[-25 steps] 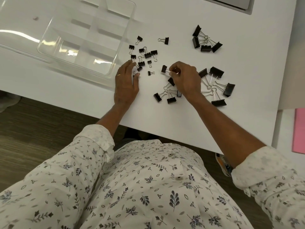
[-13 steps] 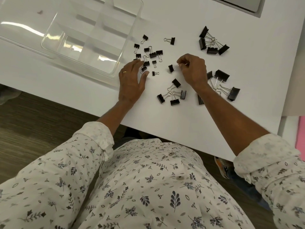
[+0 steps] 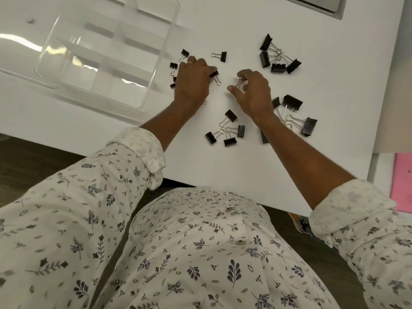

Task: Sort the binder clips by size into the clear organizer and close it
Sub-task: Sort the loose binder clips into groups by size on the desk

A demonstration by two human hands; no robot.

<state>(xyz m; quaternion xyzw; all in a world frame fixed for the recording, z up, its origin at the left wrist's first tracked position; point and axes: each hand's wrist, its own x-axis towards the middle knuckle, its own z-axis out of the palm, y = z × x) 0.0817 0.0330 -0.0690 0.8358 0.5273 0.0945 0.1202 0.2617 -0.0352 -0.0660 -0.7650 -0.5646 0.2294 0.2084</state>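
Note:
The clear organizer (image 3: 153, 72) lies open at the upper left of the white table, its compartments holding nothing. My left hand (image 3: 192, 83) is bent down over the small binder clips (image 3: 173, 66) just right of it. One small clip (image 3: 214, 75) sits at its thumb tip; whether it is gripped is unclear. My right hand (image 3: 253, 92) hovers beside it with curled, parted fingers. Medium clips (image 3: 229, 132) lie below the hands. Large clips lie in two groups, one far right (image 3: 276, 61) and one by my right wrist (image 3: 308, 126).
The organizer's clear lid (image 3: 13, 70) spreads flat to the left. A grey device (image 3: 316, 3) sits at the table's far edge. The table's near edge (image 3: 200, 181) runs just above my shirt. A pink sheet (image 3: 403, 181) lies off to the right.
My left hand moved up from lying flat onto the small clips. My right hand moved left, and the clip it pinched is no longer seen in its fingers.

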